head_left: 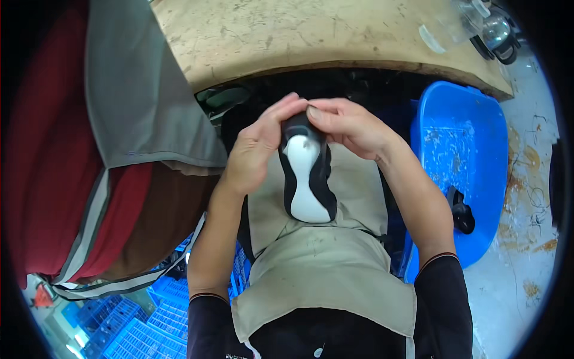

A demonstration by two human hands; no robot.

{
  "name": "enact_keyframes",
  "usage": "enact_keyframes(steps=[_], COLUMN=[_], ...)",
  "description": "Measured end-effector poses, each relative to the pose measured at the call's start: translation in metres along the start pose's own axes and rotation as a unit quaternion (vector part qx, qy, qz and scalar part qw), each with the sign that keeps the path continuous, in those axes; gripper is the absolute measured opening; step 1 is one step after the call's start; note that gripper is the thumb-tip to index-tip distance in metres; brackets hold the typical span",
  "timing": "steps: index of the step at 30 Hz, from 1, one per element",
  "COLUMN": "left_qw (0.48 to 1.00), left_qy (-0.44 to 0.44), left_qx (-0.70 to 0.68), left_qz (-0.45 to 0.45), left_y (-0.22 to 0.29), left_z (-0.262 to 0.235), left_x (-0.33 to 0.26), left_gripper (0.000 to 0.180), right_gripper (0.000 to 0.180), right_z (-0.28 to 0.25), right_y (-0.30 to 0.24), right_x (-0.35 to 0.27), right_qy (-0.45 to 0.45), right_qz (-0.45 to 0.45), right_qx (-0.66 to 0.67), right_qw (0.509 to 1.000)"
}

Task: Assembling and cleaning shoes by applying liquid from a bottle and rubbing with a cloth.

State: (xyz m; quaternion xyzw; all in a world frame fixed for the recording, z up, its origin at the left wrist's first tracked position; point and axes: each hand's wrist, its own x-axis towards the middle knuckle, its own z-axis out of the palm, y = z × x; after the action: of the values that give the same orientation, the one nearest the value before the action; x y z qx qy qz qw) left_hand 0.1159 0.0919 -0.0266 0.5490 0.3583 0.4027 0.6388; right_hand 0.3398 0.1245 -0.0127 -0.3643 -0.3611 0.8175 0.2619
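A black-and-white, bottle-shaped object with a narrow waist stands over my lap, its rounded white panel facing up toward me. My left hand closes round the left side of its dark upper end. From the other side, my right hand presses its thumb and fingers on the same dark end. The fingertips of both hands meet near the top, and the far side of the object is hidden. Beneath it lies the beige apron that covers my lap.
A worn wooden bench spans the far side, with clear plastic containers at its right corner. On my right stands a blue tub holding a black part. Grey cloth hangs at left, above blue crates.
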Motion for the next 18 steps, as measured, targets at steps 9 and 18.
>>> enact_keyframes(steps=[9, 18], left_qw=[0.995, 0.999], left_qy=[-0.027, 0.02], left_qx=[-0.063, -0.019], left_qz=[-0.077, -0.046], left_y=[0.007, -0.017], left_z=[-0.016, -0.02], left_x=[-0.017, -0.041], left_gripper=[0.044, 0.047], right_gripper=[0.031, 0.032], right_z=[-0.005, 0.021], right_y=[0.025, 0.044], right_x=[0.009, 0.009], right_qy=[-0.073, 0.002], right_qz=[-0.019, -0.082], right_qx=[0.005, -0.084], right_qw=[0.997, 0.993])
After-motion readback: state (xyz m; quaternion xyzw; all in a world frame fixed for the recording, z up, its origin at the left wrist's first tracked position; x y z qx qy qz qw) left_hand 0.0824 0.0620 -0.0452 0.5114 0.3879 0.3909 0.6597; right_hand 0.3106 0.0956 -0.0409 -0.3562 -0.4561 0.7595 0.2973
